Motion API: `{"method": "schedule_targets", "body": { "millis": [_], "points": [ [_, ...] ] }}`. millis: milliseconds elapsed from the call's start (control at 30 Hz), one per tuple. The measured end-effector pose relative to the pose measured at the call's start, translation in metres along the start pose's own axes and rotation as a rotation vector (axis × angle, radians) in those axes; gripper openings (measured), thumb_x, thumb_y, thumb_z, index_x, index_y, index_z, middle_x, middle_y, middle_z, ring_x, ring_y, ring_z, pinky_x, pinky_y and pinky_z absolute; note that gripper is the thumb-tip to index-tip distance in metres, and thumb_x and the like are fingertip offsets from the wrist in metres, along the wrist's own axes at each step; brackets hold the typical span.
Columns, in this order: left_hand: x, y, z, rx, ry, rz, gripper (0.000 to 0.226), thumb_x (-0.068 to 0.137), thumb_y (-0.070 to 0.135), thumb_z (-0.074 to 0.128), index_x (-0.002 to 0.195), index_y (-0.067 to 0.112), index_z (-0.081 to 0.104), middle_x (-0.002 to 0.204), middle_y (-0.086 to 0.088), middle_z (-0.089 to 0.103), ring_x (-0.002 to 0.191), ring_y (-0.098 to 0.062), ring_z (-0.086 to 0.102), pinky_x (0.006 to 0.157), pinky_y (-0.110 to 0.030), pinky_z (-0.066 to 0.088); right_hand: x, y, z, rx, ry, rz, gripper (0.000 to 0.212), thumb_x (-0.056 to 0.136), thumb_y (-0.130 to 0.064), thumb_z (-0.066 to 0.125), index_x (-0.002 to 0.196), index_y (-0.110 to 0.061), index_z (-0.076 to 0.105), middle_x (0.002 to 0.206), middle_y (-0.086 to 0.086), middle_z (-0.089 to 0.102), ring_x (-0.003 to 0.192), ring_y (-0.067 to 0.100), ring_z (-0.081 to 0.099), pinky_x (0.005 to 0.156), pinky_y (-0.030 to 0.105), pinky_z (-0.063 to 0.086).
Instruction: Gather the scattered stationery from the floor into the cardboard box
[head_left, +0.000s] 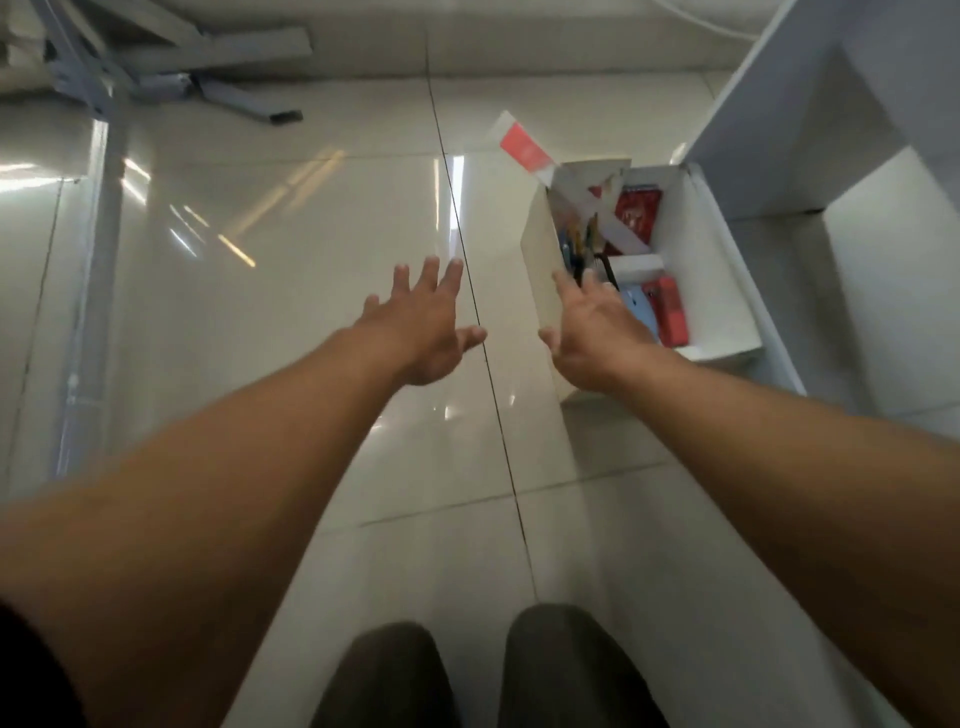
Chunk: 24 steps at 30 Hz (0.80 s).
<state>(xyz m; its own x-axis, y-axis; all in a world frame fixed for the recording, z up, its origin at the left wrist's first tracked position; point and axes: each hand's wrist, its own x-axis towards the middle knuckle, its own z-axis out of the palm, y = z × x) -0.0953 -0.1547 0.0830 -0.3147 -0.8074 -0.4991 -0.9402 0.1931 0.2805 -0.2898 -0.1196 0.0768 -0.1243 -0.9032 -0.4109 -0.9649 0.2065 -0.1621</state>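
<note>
My left hand (426, 322) hangs over the tiled floor (249, 291), fingers spread, holding nothing. My right hand (592, 332) reaches to the near left wall of the box (719, 270), fingers straight and likewise empty. The box stands open on the floor at right, just beside a white shelf unit (779, 130). One flap (524, 148) with a red patch is tilted up at its far corner. Inside lie pens (574, 244), a red booklet (638, 210), a white block (636, 265) and a red case (670, 312). My knees (395, 675) show at the bottom edge. A grey metal frame (208, 88) lies at top left.
</note>
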Motion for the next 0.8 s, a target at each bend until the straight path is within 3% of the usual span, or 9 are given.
{"method": "schedule_targets", "body": {
  "millis": [133, 333, 567, 800],
  "points": [
    [-0.042, 0.017, 0.013, -0.032, -0.058, -0.021, 0.088, 0.101, 0.058, 0.043, 0.161, 0.028, -0.015, 0.170, -0.002, -0.017, 0.155, -0.033, -0.014, 0.123, -0.060, 0.010, -0.041, 0.013, -0.002, 0.067, -0.136, 0.110, 0.089, 0.103, -0.037, 0.055, 0.161, -0.028, -0.012, 0.169, 0.012, -0.010, 0.155, 0.039, -0.006, 0.123, 0.061, 0.014],
    [-0.139, 0.046, 0.003, -0.092, -0.111, -0.101, 0.086, 0.102, 0.056, 0.041, 0.160, 0.029, -0.017, 0.169, -0.002, -0.018, 0.155, -0.034, -0.017, 0.124, -0.061, 0.008, -0.129, 0.034, -0.039, 0.045, -0.257, 0.136, 0.087, 0.104, -0.038, 0.052, 0.160, -0.033, -0.015, 0.169, 0.011, -0.017, 0.153, 0.042, -0.015, 0.120, 0.067, 0.010],
    [-0.262, 0.086, -0.057, -0.164, 0.078, -0.106, 0.084, 0.102, 0.057, 0.041, 0.161, 0.030, -0.012, 0.171, 0.001, -0.008, 0.156, -0.032, -0.014, 0.125, -0.056, 0.005, -0.222, 0.027, -0.110, 0.043, -0.148, 0.079, 0.075, 0.108, -0.035, 0.042, 0.160, -0.033, -0.012, 0.168, 0.013, -0.017, 0.152, 0.044, -0.015, 0.122, 0.063, 0.006],
    [-0.300, 0.106, -0.025, -0.030, 0.138, -0.048, 0.088, 0.098, 0.065, 0.040, 0.162, 0.029, -0.008, 0.171, 0.000, -0.003, 0.156, -0.033, -0.008, 0.125, -0.056, 0.005, -0.296, 0.037, -0.084, -0.019, -0.082, 0.002, 0.067, 0.110, -0.038, 0.036, 0.162, -0.028, -0.005, 0.170, 0.009, -0.011, 0.154, 0.041, -0.008, 0.123, 0.053, -0.002]
  ]
}}
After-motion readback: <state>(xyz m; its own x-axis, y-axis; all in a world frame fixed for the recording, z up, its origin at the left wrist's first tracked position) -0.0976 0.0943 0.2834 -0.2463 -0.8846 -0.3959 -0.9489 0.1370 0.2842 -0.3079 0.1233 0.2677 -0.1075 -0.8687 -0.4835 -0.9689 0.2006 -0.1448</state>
